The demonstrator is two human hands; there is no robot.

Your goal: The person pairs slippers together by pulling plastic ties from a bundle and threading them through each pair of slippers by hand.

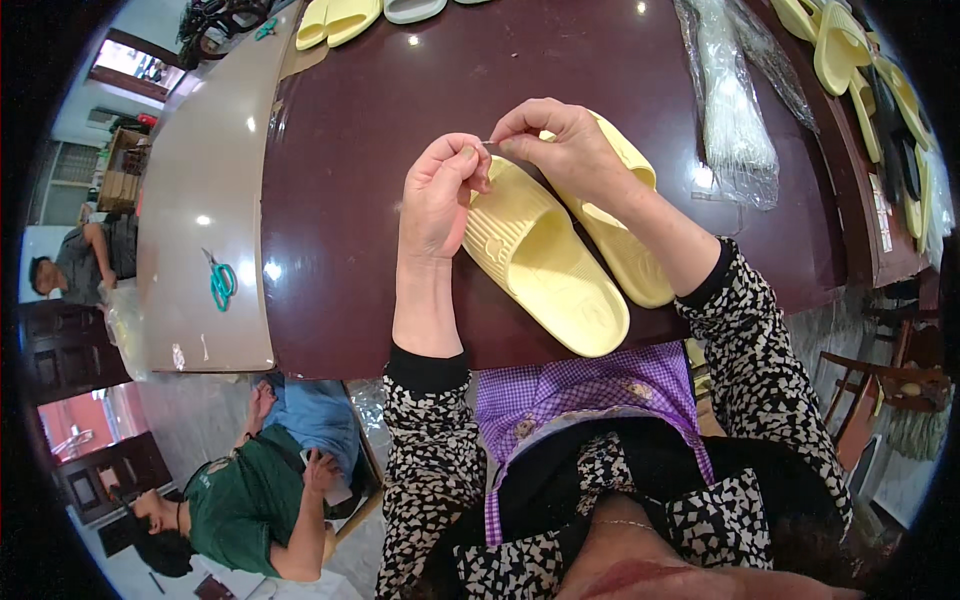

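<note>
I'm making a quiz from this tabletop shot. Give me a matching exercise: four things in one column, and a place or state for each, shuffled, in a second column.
Things:
1. pair of yellow slippers
2. green-handled scissors
3. bundle of clear plastic bags
4. thin strip

Places or states:
A. pinched between the left hand and the right hand
B. lying on the grey table surface
C. on the dark red table, under the hands
D. on the dark red table, beyond the right forearm

Pairs: 1-C, 2-B, 3-D, 4-A
</note>
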